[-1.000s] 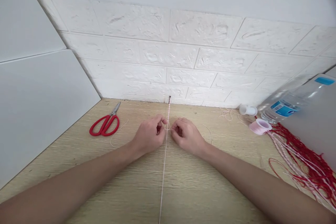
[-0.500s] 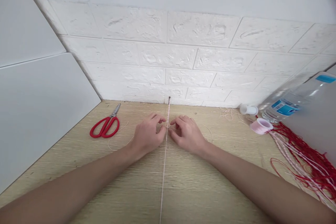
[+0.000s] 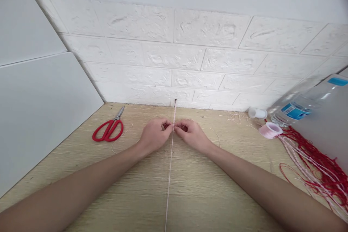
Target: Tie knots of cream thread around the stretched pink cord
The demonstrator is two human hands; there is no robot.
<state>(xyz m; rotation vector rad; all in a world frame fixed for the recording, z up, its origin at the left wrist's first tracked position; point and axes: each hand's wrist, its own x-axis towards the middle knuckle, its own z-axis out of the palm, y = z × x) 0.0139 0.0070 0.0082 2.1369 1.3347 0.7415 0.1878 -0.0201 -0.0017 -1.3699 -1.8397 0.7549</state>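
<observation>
- A slim pink-and-white braided cord (image 3: 174, 114) stands at the centre of a pale wood-grain tabletop (image 3: 130, 199), running from a small dark fixing (image 3: 175, 100) at the foot of a white brick-patterned wall (image 3: 212, 29).
- Below the braid, a thin, pale, straight strand (image 3: 169, 177) stretches between two bare forearms and leaves the bottom of the view.
- The left hand (image 3: 154, 133), fingers curled, closes thumb and forefinger in a pinch on the braided cord's lower end; the right hand (image 3: 193, 134) mirrors it from the other side. Exactly which fibres lie between the tips is too small to tell.
- The cord looks very light, soft and limp, straight only under tension; its smooth fine strands would probably slip through a loose grip and could fray or snarl. The surest hold appears to be a fingertip pinch just below the finished braid.
- Red-handled metal scissors (image 3: 108, 130) lie left of the hands, slightly parted at the grips.
- At right, a pink thread spool (image 3: 268, 131) and a white plastic spool (image 3: 256, 113) lie near a clear, blue-labelled bottle (image 3: 296, 110) and a tangled heap of red cords (image 3: 323, 166).
</observation>
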